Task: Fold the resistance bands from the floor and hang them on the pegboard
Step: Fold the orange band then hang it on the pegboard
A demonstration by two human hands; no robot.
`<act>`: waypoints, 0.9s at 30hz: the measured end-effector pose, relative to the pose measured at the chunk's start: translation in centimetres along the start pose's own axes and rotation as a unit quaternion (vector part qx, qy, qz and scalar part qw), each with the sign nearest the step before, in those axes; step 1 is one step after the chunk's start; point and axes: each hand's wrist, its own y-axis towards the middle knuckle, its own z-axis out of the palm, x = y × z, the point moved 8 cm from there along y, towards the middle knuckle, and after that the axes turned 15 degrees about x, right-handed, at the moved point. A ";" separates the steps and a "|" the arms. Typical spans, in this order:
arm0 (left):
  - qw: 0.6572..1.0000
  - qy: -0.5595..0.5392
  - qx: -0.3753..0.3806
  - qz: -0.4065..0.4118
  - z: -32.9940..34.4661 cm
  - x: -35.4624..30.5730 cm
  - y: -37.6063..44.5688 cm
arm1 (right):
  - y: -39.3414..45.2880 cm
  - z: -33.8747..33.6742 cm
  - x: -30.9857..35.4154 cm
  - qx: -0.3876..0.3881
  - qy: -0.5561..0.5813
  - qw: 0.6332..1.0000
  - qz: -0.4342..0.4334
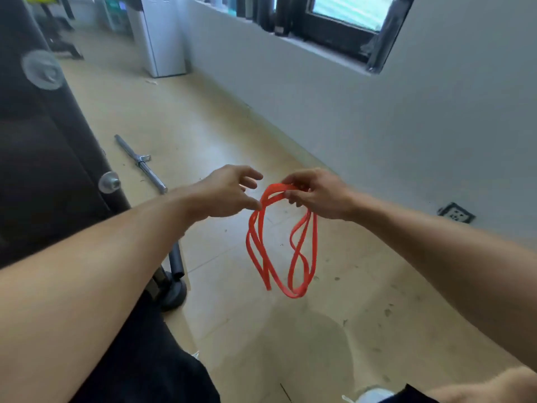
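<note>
An orange-red resistance band (255,245) hangs in several loops above the tan floor, in the middle of the head view. My right hand (316,196) pinches the top of the loops between thumb and fingers. My left hand (229,193) is just left of the band with its fingers spread and loosely bent; its thumb tip touches the band's upper left bend. The loops' lower ends dangle free in the air. No pegboard is in view.
A black padded machine (43,141) with metal knobs fills the left side. A chrome bar (139,164) lies on the floor beyond it. A black roller foot (174,289) stands near my leg. The grey wall (377,117) with a window runs along the right.
</note>
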 end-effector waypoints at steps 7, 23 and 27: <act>0.995 -0.029 0.047 0.086 3.1 -5.6 -1.2 | -7.5 -5.7 4.5 -0.027 0.016 0.996 -0.088; 0.982 0.150 0.071 0.092 4.9 -5.3 6.4 | -6.5 -1.1 -8.0 -0.008 0.120 0.992 0.048; 0.979 0.158 0.070 0.105 5.9 -4.6 7.2 | -5.9 -0.4 -8.9 -0.023 0.113 0.992 0.060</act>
